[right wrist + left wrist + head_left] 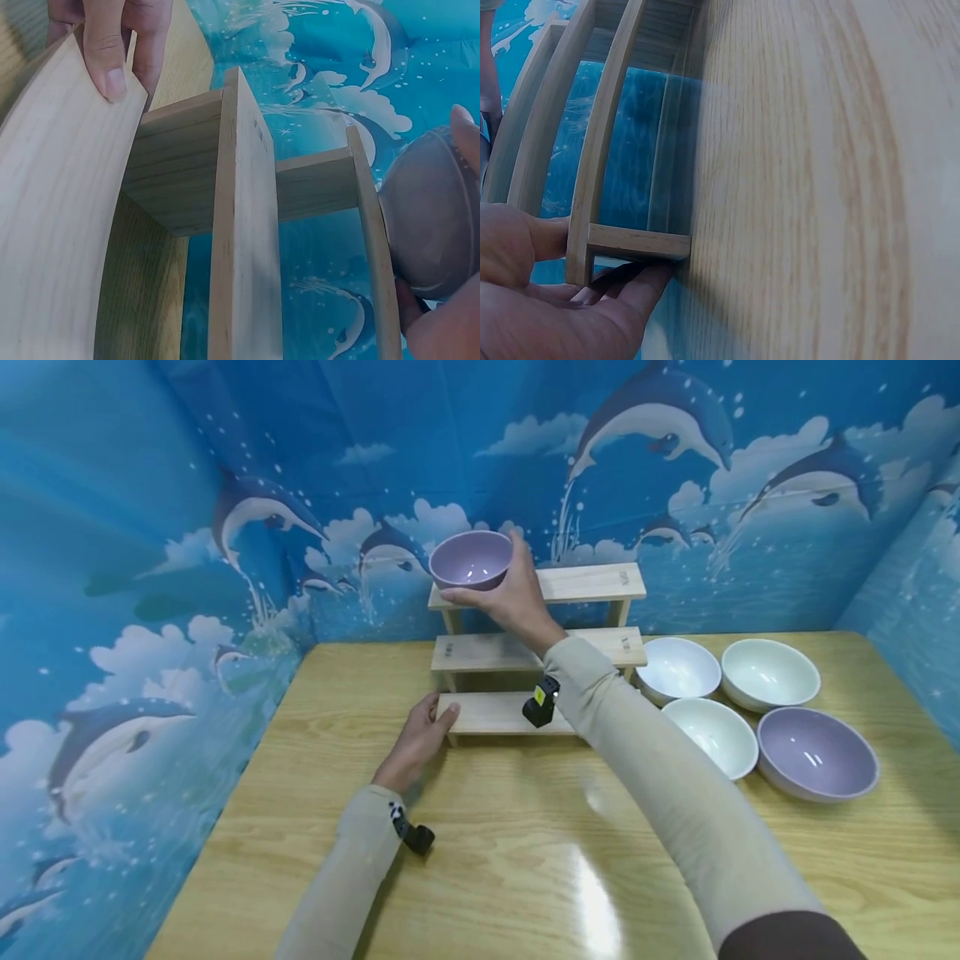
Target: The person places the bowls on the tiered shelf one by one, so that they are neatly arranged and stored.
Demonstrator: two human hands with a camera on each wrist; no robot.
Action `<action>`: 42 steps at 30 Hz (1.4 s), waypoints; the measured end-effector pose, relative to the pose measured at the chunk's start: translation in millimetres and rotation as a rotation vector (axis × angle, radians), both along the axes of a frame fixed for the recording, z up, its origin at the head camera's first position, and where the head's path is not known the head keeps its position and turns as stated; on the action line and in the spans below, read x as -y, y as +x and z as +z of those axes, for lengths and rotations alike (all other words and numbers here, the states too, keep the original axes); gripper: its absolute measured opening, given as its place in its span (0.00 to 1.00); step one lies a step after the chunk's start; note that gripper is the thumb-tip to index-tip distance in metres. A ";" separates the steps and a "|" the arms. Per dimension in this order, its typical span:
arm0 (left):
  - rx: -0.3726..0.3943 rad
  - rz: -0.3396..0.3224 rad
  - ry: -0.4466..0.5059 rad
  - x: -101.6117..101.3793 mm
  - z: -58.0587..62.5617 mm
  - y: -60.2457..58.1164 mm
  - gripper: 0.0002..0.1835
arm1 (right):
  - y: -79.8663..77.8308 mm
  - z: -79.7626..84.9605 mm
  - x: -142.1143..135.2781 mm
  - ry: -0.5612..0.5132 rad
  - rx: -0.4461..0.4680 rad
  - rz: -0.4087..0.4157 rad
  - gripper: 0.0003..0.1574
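A small purple bowl sits upright at the left end of the top step of a three-step wooden shelf. My right hand grips this bowl by its right side, thumb toward the front and fingers behind the rim. In the right wrist view the bowl meets the top board's surface. My left hand holds the left end of the lowest step, thumb on top. The left wrist view shows that hand around the end of the board, fingers along the leg.
Right of the shelf stand a larger purple bowl, a pale green bowl, a white bowl and another pale bowl. A dolphin-print backdrop rises behind the wood-grain table.
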State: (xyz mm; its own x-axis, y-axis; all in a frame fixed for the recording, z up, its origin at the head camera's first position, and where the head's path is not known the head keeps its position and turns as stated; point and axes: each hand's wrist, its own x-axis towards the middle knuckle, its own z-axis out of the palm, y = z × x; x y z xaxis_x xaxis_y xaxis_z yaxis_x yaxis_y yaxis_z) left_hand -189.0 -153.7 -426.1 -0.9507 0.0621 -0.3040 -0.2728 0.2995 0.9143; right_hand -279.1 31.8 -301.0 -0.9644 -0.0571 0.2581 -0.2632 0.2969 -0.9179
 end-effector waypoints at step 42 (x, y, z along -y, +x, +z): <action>-0.003 0.003 0.017 -1.2 0.0 0.6 0.33 | 23.5 5.7 -14.9 -0.059 0.011 0.052 0.61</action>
State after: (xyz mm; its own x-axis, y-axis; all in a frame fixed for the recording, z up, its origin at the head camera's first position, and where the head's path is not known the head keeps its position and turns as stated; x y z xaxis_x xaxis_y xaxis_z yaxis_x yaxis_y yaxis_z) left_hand -188.4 -152.5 -426.1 -0.9518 0.0646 -0.2998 -0.2706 0.2829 0.9202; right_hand -255.6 46.7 -295.3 -0.9634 -0.0919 0.2518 -0.2666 0.2288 -0.9363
